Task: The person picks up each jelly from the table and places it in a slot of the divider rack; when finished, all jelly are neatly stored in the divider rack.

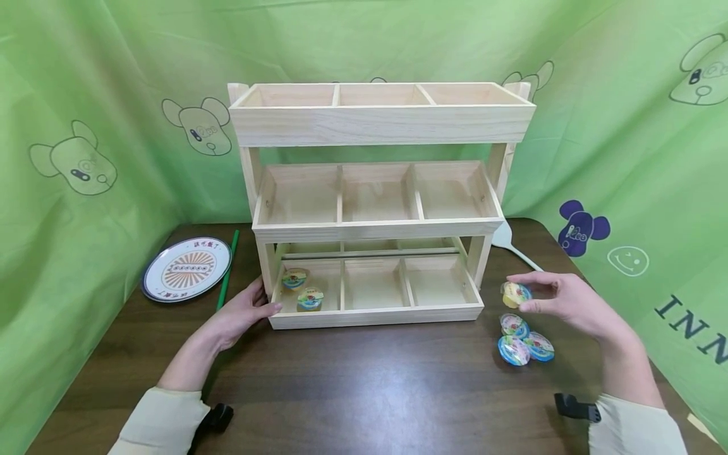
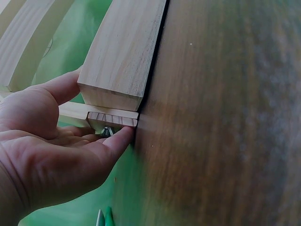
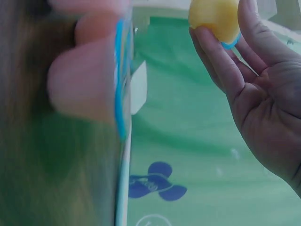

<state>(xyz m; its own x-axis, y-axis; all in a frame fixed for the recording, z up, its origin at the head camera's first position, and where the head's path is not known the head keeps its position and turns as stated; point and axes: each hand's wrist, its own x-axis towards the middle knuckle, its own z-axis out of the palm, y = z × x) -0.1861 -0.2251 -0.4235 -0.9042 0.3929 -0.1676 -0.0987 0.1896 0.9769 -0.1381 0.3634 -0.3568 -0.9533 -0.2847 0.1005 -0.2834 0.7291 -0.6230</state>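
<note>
My right hand (image 1: pixel 569 302) pinches a yellow jelly cup (image 1: pixel 514 294) between thumb and fingers, at the table's right side. In the right wrist view this cup (image 3: pixel 214 20) is held up off the table, its blue rim partly showing. Just nearer to me stand three pink jelly cups (image 1: pixel 514 351) with blue-edged lids, grouped together. My left hand (image 1: pixel 241 315) grips the lower left corner of the wooden shelf rack (image 1: pixel 375 318), thumb at the front tray's edge (image 2: pixel 113 94). Two yellow jelly cups (image 1: pixel 309 299) sit in the bottom tray's left compartment.
The rack has three tiers, each split into three compartments. Left of it lie a round white plate (image 1: pixel 186 270) with a blue rim and a green stick (image 1: pixel 229 272). A pale spatula (image 1: pixel 514 246) lies behind the rack's right side. Green curtains (image 1: pixel 364 38) surround the table.
</note>
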